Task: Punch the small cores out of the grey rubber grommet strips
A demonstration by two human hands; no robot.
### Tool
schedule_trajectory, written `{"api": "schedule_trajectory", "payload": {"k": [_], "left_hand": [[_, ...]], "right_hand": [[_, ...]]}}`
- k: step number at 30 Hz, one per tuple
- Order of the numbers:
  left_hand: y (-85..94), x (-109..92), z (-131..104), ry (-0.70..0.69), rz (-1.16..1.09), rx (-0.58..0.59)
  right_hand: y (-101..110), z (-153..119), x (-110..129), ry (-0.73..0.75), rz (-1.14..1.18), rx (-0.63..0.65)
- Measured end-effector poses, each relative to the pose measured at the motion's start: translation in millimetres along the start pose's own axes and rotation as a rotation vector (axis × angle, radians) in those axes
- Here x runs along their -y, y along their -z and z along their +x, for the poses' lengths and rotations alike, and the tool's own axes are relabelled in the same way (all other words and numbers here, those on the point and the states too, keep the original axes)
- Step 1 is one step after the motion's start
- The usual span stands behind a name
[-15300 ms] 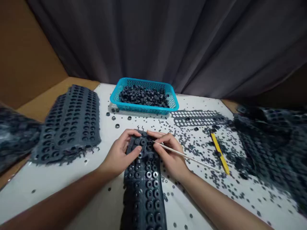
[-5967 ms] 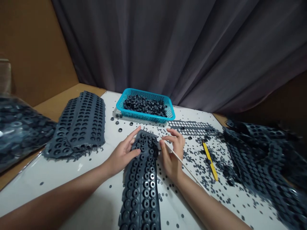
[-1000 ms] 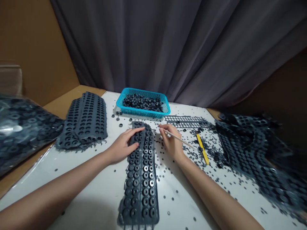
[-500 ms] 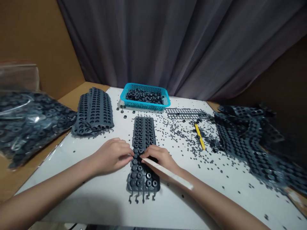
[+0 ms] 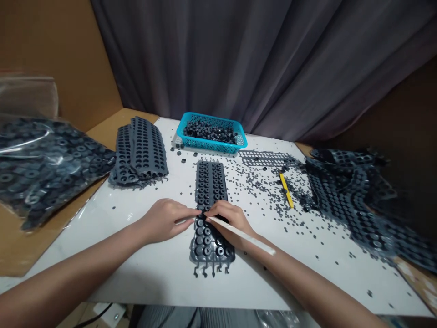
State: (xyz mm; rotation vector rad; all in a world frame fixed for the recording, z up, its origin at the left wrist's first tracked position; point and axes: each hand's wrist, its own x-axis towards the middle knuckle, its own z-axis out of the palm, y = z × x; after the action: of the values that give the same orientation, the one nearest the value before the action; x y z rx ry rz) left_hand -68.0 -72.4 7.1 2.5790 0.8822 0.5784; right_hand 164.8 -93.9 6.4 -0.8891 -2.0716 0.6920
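Note:
A dark grey rubber sheet (image 5: 210,182) with rows of round, ring-shaped parts lies lengthwise before me on the white tabletop. My left hand (image 5: 170,219) rests at its left edge, index finger stretched onto the sheet and thumb apart below it; nothing shows in its grip. My right hand (image 5: 232,221) is closed around a slim white stick (image 5: 249,238), whose rear end points toward my right forearm. The stick's front tip meets the sheet close to my left fingertip, where my fingers partly hide it. Thin curled tails stick out from the sheet's near end.
A blue basket (image 5: 211,145) of small dark parts stands at the back. Stacked perforated sheets (image 5: 145,150) and a clear bag of rubber parts (image 5: 51,159) lie left. Rightward are scattered dark discs, a yellow-handled tool (image 5: 287,191), a perforated strip (image 5: 269,159) and heaped sheets (image 5: 344,205).
The whole view has shifted slightly, so the scene sits a little higher and more to the right. My left index finger has straightened onto the sheet; my right hand still holds the stick.

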Motion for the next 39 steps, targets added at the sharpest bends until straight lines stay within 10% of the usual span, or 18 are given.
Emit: {"api": "schedule_trajectory", "payload": {"k": [25, 39], "left_hand": [[-1.2, 1, 0, -0.108, 0.175, 0.108], [0.3, 2, -2, -0.080, 0.048, -0.105]], "right_hand": [[15, 27, -22, 0.507, -0.577, 0.227], [36, -1, -11, -0.162, -0.343, -0.414]]}}
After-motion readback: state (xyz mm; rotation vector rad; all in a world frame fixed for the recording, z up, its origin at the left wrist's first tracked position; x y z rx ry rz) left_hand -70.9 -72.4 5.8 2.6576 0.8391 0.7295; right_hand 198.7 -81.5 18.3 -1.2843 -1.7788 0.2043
